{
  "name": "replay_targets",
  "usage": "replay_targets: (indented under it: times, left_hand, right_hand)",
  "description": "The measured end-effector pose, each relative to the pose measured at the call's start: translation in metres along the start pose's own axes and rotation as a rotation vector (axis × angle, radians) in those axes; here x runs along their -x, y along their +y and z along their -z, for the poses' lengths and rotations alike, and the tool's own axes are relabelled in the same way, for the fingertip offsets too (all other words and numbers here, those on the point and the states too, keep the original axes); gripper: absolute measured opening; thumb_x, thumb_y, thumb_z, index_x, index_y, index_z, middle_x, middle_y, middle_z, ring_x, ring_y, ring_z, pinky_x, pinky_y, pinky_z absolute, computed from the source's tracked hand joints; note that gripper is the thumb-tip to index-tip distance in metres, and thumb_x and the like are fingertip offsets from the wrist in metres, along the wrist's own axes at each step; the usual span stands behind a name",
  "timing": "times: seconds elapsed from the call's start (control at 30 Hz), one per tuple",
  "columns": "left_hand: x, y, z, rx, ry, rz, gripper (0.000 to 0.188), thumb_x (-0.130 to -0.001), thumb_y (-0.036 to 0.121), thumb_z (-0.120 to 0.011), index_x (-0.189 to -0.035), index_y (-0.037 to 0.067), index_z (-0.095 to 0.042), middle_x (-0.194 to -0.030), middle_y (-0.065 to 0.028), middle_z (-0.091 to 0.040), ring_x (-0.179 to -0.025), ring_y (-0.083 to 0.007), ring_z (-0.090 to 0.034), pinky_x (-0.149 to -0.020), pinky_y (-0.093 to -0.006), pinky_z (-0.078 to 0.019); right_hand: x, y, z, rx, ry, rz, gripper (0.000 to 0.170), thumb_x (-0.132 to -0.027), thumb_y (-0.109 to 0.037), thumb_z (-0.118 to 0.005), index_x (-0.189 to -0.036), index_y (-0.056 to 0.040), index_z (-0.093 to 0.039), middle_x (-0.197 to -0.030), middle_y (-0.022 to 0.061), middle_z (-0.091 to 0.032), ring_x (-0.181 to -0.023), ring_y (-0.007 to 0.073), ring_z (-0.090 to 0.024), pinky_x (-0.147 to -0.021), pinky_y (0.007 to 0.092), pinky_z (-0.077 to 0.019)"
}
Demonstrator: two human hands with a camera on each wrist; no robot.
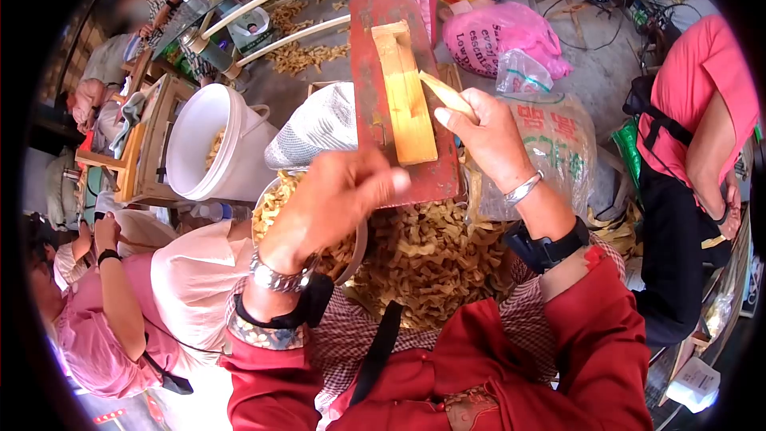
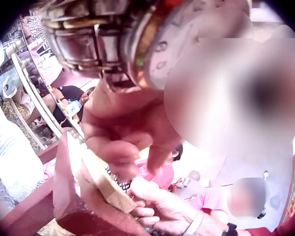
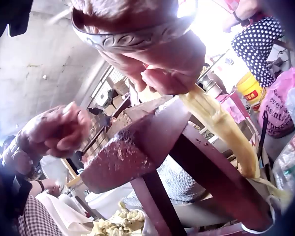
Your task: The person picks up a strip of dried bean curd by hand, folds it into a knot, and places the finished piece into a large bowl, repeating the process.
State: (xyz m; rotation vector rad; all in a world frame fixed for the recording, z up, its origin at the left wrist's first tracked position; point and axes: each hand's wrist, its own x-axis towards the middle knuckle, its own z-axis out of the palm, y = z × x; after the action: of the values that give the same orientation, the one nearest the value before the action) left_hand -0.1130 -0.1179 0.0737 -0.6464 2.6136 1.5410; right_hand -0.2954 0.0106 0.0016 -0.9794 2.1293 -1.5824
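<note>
My right hand [image 1: 491, 132] pinches a pale yellow strip [image 1: 448, 97] between thumb and fingers, beside a narrow red bench [image 1: 371, 48]. In the right wrist view, a long limp length of that strip [image 3: 226, 128] hangs past the bench's side. On the bench top lies a yellow wooden board [image 1: 411, 112] with a raised far end; the strip's tip overlaps its right edge in the head view. My left hand [image 1: 335, 195] hovers over the bench's near end, its fingers loosely bent and nothing visible in them.
Curled yellowish pieces [image 1: 435, 263] heap up below the bench, near my lap. To the left stand a white bucket [image 1: 239, 144] and a mesh sack [image 1: 319, 128]. A pink bag [image 1: 503, 36] and a clear printed sack [image 1: 558, 144] lie to the right. People sit on both sides.
</note>
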Motion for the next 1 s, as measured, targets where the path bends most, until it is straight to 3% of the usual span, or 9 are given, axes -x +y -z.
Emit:
replay_targets:
  times: [0.03, 0.13, 0.17, 0.27, 0.5, 0.7, 0.8, 0.9, 1.0]
  left_hand:
    - [-0.006, 0.002, 0.000, 0.042, 0.147, 0.006, 0.025, -0.087, 0.018, -0.065, -0.103, 0.000, -0.061, -0.066, -0.0011, -0.052, -0.058, -0.0095, -0.047, -0.053, -0.0258, -0.0399]
    - [-0.032, -0.012, -0.009, -0.320, 0.474, -0.333, 0.032, -0.085, 0.014, -0.065, -0.113, -0.001, -0.058, -0.077, -0.0054, -0.056, -0.063, -0.0126, -0.051, -0.057, -0.0260, -0.0432]
    - [-0.035, -0.014, -0.014, -0.269, 0.424, -0.245, 0.033, -0.082, 0.016, -0.063, -0.110, -0.001, -0.057, -0.085, -0.0188, -0.057, -0.079, -0.0343, -0.057, -0.070, -0.0399, -0.0459]
    - [-0.044, -0.017, -0.026, -0.210, 0.422, -0.282, 0.033, -0.081, 0.016, -0.065, -0.109, -0.001, -0.057, -0.083, -0.0186, -0.057, -0.076, -0.0342, -0.057, -0.069, -0.0400, -0.0459]
    - [-0.040, -0.012, -0.036, -0.147, 0.442, -0.190, 0.038, -0.076, 0.010, -0.069, -0.109, -0.004, -0.057, -0.080, -0.0176, -0.056, -0.064, -0.0283, -0.057, -0.061, -0.0369, -0.0472]
    - [-0.029, -0.011, -0.042, -0.197, 0.445, -0.243, 0.042, -0.075, 0.009, -0.070, -0.112, -0.006, -0.056, -0.078, -0.0161, -0.054, -0.060, -0.0252, -0.056, -0.057, -0.0343, -0.0469]
    - [-0.024, -0.009, -0.045, -0.212, 0.455, -0.239, 0.042, -0.075, 0.008, -0.069, -0.113, -0.006, -0.056, -0.078, -0.0163, -0.054, -0.060, -0.0245, -0.056, -0.057, -0.0337, -0.0468]
    - [-0.020, -0.007, -0.046, -0.223, 0.442, -0.203, 0.045, -0.077, 0.007, -0.070, -0.118, -0.005, -0.056, -0.079, -0.0107, -0.054, -0.062, -0.0149, -0.050, -0.060, -0.0270, -0.0443]
    - [-0.018, -0.008, -0.049, -0.190, 0.466, -0.256, 0.043, -0.076, 0.007, -0.068, -0.115, -0.008, -0.055, -0.079, -0.0182, -0.054, -0.060, -0.0265, -0.056, -0.056, -0.0349, -0.0462]
  right_hand:
    - [0.001, -0.004, -0.001, 0.043, 0.011, -0.005, 0.028, -0.081, -0.024, -0.067, -0.084, 0.0020, -0.057, -0.066, 0.0152, -0.057, -0.057, 0.0243, -0.052, -0.058, 0.0363, -0.0428]
    - [0.001, 0.004, -0.014, 0.000, 0.070, 0.060, 0.026, -0.081, -0.023, -0.067, -0.088, 0.0013, -0.059, -0.069, 0.0177, -0.058, -0.060, 0.0256, -0.055, -0.058, 0.0368, -0.0433]
    - [0.002, 0.008, -0.013, 0.085, 0.050, 0.108, 0.025, -0.082, -0.021, -0.065, -0.093, 0.0010, -0.062, -0.069, 0.0189, -0.059, -0.058, 0.0249, -0.056, -0.057, 0.0366, -0.0432]
    - [0.009, -0.012, -0.011, 0.100, -0.014, -0.010, 0.025, -0.083, -0.020, -0.063, -0.097, 0.0013, -0.063, -0.065, 0.0188, -0.058, -0.055, 0.0242, -0.056, -0.055, 0.0361, -0.0429]
    - [0.019, -0.013, -0.010, 0.039, -0.012, 0.010, 0.022, -0.084, -0.016, -0.062, -0.096, 0.0018, -0.065, -0.060, 0.0157, -0.056, -0.050, 0.0185, -0.051, -0.052, 0.0334, -0.0417]
    - [0.037, -0.018, -0.009, 0.003, -0.014, -0.006, 0.021, -0.084, -0.014, -0.062, -0.096, 0.0024, -0.064, -0.061, 0.0149, -0.057, -0.051, 0.0153, -0.052, -0.051, 0.0319, -0.0420]
    - [0.046, -0.021, -0.012, -0.035, 0.017, -0.035, 0.021, -0.084, -0.014, -0.061, -0.098, 0.0021, -0.063, -0.062, 0.0156, -0.058, -0.052, 0.0168, -0.054, -0.052, 0.0318, -0.0428]
    - [0.049, -0.016, -0.013, -0.049, 0.011, -0.041, 0.021, -0.084, -0.014, -0.060, -0.099, 0.0013, -0.062, -0.066, 0.0175, -0.059, -0.055, 0.0221, -0.057, -0.054, 0.0333, -0.0442]
    - [0.051, -0.017, -0.014, -0.036, 0.011, -0.034, 0.024, -0.086, -0.019, -0.060, -0.101, -0.0001, -0.060, -0.071, 0.0199, -0.060, -0.063, 0.0307, -0.061, -0.059, 0.0366, -0.0461]
